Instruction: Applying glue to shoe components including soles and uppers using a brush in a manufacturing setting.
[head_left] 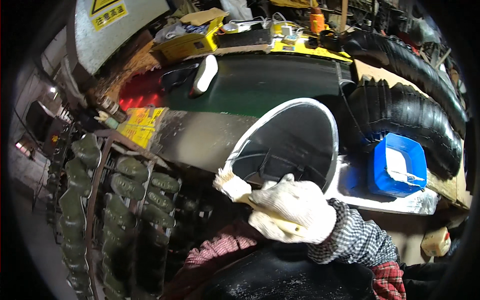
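Observation:
My right hand, in a white knitted glove, is closed around the pale handle of a brush. Its frayed whitish bristles point to the left. The left forearm shows only as a red checked sleeve; the hand itself is hidden behind the right glove and the dark area by it. Just beyond the brush stands a large oval with a pale rim and a dark inside, whose kind I cannot make out. A blue tub with white stuff and a pale stick in it sits to the right.
A dark green conveyor belt crosses ahead, carrying a white-soled shoe near its red-lit left end. Racks of dark shoe soles stand at left. Black ribbed ducting curves at right. A yellow box lies beyond the belt.

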`<state>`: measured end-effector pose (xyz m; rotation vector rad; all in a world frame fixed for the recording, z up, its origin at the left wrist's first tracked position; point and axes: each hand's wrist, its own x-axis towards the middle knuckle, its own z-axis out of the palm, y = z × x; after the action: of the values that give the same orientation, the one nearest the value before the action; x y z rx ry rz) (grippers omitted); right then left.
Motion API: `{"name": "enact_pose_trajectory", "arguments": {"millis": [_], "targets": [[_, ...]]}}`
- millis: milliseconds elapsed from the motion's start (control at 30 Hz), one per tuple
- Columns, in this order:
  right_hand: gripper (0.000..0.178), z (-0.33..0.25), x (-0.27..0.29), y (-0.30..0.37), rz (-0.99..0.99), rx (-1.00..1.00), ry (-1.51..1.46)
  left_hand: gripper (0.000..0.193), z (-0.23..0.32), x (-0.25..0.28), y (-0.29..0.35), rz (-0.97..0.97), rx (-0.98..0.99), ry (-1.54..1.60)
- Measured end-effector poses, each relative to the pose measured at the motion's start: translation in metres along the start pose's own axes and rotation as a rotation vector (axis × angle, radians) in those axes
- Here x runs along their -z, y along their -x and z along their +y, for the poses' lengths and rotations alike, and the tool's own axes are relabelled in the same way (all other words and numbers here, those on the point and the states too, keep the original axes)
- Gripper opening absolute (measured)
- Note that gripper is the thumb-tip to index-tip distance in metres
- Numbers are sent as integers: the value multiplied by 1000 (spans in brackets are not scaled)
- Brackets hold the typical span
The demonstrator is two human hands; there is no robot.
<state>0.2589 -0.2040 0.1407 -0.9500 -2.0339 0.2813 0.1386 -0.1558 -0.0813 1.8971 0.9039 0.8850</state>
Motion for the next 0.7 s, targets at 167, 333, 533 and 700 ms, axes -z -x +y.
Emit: {"name": "enact_pose_trajectory", "arguments": {"millis": [167,333,533,700], "targets": [[28,-13,19,33,-153,-2,-385,18,-29,29,-30,109,-480,-600],[22,9,68,106,33,-631,-508,13,73,105,-55,-32,-326,-303],[25,-9,67,118,21,-340,-211,27,81,87,-39,158,-416,-253],[23,45,103,114,659,-435,152,31,87,83,-31,353,-768,-667]]}}
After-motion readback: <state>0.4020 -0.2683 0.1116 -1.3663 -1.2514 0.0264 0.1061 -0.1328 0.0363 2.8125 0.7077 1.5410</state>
